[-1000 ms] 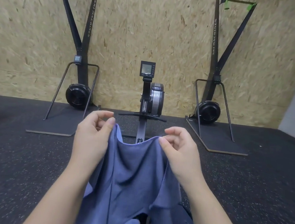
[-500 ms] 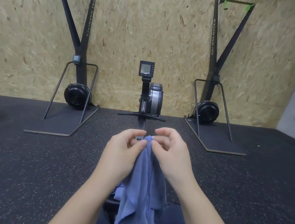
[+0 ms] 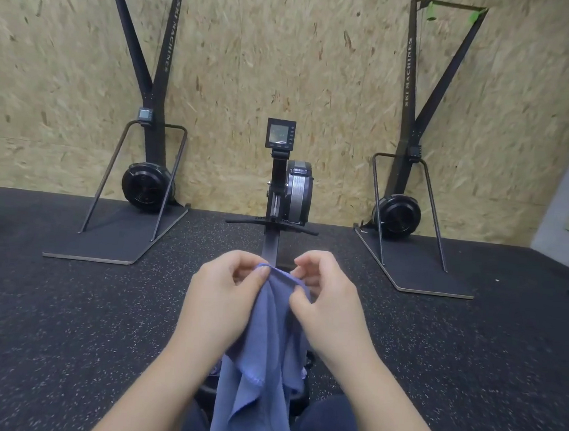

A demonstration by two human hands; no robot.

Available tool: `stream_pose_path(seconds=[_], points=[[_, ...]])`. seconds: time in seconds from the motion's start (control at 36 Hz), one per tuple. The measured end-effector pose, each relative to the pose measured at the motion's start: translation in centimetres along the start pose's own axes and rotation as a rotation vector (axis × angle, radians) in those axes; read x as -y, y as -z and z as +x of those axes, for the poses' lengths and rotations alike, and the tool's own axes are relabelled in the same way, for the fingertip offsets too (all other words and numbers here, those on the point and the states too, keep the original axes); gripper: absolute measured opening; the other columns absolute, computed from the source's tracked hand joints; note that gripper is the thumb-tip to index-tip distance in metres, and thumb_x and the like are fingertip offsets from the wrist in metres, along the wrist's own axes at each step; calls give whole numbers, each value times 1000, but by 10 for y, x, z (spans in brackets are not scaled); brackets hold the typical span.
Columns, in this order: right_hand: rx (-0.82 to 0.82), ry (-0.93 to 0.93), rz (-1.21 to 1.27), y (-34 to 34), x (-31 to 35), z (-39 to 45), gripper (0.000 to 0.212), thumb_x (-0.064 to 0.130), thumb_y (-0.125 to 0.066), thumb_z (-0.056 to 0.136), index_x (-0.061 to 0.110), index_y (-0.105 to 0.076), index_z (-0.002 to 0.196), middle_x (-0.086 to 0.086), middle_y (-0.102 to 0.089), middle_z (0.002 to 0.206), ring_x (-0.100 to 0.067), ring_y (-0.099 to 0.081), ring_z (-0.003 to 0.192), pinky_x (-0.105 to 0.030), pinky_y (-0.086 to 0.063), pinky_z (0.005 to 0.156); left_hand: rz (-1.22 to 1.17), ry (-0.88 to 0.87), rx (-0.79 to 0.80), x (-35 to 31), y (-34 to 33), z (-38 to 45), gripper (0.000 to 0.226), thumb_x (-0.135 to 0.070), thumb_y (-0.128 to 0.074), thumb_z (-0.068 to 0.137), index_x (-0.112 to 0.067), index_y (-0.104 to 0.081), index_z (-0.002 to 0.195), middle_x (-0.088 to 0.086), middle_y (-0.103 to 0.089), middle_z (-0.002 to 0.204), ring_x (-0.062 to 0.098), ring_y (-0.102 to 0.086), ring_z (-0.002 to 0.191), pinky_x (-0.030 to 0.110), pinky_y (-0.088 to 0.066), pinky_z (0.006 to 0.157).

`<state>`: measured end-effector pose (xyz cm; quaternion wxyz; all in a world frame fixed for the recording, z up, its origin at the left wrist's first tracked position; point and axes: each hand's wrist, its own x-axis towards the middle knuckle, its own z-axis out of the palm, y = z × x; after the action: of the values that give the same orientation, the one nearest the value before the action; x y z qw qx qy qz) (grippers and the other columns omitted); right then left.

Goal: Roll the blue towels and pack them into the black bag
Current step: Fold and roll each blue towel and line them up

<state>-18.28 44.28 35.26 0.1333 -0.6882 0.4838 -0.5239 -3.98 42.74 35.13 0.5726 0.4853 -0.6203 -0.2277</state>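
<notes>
- Fingers (image 3: 260, 272) of left hand (image 3: 224, 299) and right hand (image 3: 327, 305) pinch towel (image 3: 263, 368) top edge, close together.
- Rower (image 3: 283, 187) stands ahead; ski machines (image 3: 147, 155) flank it.
- Towel: blue, folded lengthwise, hanging over lap.

Blue towel (image 3: 263, 368) hangs folded lengthwise, top edge bunched.

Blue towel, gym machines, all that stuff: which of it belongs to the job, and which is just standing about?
Part of the job:
blue towel
left hand, gripping its top edge
right hand, gripping its top edge

Just standing about:
rowing machine
left ski machine
right ski machine
</notes>
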Motion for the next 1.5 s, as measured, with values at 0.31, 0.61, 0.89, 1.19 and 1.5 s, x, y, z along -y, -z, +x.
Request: stream_pose_path(seconds=[0.31,0.61,0.89,1.19,1.5], points=[[-37,-85,-38,16,-18,1,40,2,-62,84,39,-47,89,10,-63,85,1,-55,80,-7,-41,70,-131,-27,-117,0,19,12,18,-14,-66,88,-28,-68,78,-21,-67,68,-6,-57,62,15,-42,65],[-109,-136,123,16,-10,-2,27,16,-74,81,32,-56,92,11,-64,76,0,-57,72,-10,-43,66,-169,3,-183,8,33,18,12,-17,-66,89,-26,-70,82,-13,-71,74,-2,-61,67,22,-44,69],[-136,-129,139,15,-6,-4,25,19,-74,81,31,-56,93,21,-66,81,5,-59,79,-7,-40,68,-161,38,-226,20,43,21,11,-15,-63,91,-23,-69,86,-7,-71,80,-4,-61,66,21,-45,69],[-104,-211,239,-15,5,8,21,16,-71,83,28,-58,95,6,-70,87,1,-61,76,-16,-46,69,-385,216,-39,26,13,7,6,-14,-66,89,-20,-67,87,-4,-62,66,11,-54,63,30,-44,64],[-76,-308,362,-18,8,1,20,12,-70,85,22,-57,96,7,-72,78,-3,-64,66,-25,-52,62,-473,234,165,17,8,-6,37,8,-46,94,-18,-72,93,2,-75,93,14,-68,85,28,-51,74]])
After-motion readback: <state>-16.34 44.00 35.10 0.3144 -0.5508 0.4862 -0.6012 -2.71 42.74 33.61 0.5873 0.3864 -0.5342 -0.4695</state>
